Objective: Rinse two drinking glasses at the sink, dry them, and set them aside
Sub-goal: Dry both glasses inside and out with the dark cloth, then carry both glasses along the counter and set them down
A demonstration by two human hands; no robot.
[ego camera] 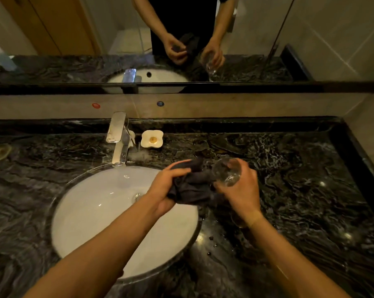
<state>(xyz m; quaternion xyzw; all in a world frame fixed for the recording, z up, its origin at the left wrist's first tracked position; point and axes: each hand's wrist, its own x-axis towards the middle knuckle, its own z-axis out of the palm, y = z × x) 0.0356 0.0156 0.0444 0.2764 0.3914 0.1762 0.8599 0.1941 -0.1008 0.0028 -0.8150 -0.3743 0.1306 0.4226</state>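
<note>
My right hand grips a clear drinking glass, tilted with its mouth toward the left, above the counter just right of the sink. My left hand clutches a dark grey cloth, bunched up and touching the glass. Under my right wrist I make out part of another clear glass standing on the counter, mostly hidden. The white oval sink lies below my left forearm.
A chrome faucet stands behind the sink, shut off. A white egg-shaped dish sits beside it. The dark marble counter extends right to a wall. A mirror above reflects my hands.
</note>
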